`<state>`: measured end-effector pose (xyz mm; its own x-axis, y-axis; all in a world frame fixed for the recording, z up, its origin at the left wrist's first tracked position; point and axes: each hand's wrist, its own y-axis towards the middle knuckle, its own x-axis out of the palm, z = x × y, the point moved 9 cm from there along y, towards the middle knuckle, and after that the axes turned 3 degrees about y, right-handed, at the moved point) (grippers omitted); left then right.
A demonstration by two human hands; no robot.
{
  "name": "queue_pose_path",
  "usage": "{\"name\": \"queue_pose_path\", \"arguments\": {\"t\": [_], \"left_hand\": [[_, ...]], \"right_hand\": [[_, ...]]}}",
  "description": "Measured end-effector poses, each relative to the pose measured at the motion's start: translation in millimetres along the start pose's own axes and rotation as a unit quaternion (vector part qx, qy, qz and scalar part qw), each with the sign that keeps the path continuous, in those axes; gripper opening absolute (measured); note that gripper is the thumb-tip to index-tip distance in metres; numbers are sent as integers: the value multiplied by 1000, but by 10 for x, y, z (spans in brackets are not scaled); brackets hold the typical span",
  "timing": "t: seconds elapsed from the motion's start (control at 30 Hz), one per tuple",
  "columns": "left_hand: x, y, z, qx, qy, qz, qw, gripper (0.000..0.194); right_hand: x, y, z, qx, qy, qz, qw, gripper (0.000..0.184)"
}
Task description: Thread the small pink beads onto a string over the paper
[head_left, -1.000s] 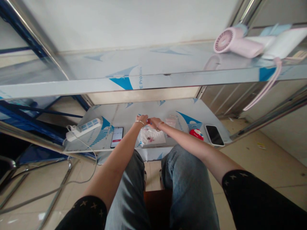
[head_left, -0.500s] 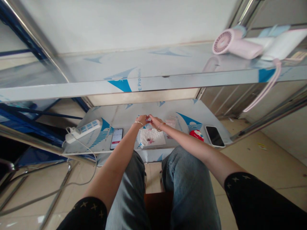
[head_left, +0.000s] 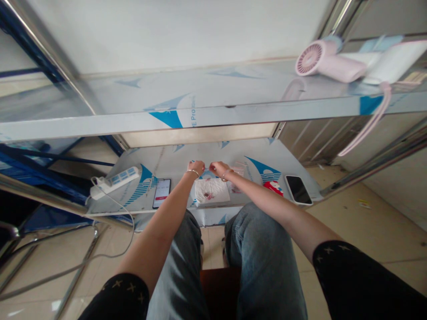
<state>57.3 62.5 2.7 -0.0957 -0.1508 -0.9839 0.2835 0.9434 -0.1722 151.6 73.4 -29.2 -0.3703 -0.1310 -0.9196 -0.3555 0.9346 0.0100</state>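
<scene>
A crinkly, boxy white bag [head_left: 213, 191] is lying near the curled left hand [head_left: 199, 166] and right hand [head_left: 218, 168]; I can't tell their grip.

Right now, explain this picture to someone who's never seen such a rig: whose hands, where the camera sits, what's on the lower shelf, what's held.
There is no robot: a person's bare left hand and right hand are at work, seen from a camera worn on the head. On the lower shelf, left to right, are a power strip, lit phone, white plastic packet, red item and dark-screened phone. The hands are apart; anything held is too small to tell.
</scene>
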Motion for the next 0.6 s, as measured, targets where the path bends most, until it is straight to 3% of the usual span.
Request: {"name": "queue_pose_path", "arguments": {"t": [0.4, 0.6], "left_hand": [[-3, -23, 161, 28, 44, -15, 999, 31], [43, -29, 70, 8, 35, -18, 999, 32]], "right_hand": [[-53, -65, -64, -11, -29, -17, 999, 26], [-85, -83, -44, 9, -3, -20, 1000, 26]]}}
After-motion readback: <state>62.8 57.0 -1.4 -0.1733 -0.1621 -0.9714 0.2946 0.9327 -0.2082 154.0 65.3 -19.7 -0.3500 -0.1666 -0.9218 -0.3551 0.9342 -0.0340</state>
